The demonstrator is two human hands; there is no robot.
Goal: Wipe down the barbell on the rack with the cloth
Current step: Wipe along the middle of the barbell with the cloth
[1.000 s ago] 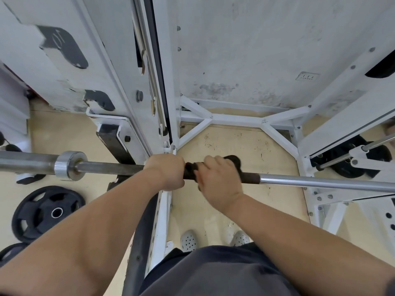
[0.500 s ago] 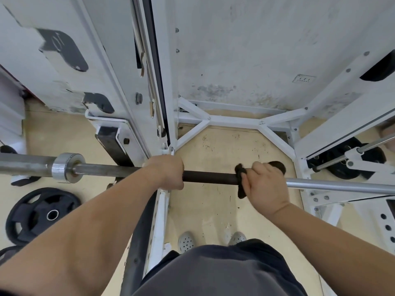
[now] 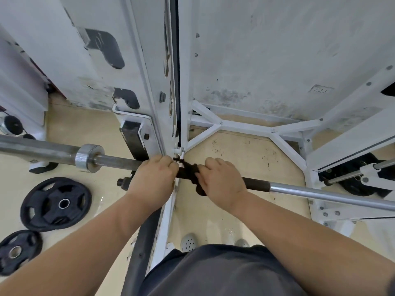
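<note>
A person's left hand [image 3: 152,178] clamps around the barbell [image 3: 299,190] resting across the white rack [image 3: 164,116], while the right hand [image 3: 222,182], just beside it, closes on a dark cloth [image 3: 190,173] wrapped around the shaft between the two hands. Two black weight plates [image 3: 56,204] lie on the floor, left of the left hand. No brand or lettering is legible.

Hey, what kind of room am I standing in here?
Most likely a gym's weight area. A long steel barbell rests across a white-painted metal squat rack, and black rubber-coated weight plates lie on the tan floor beside it.
</note>
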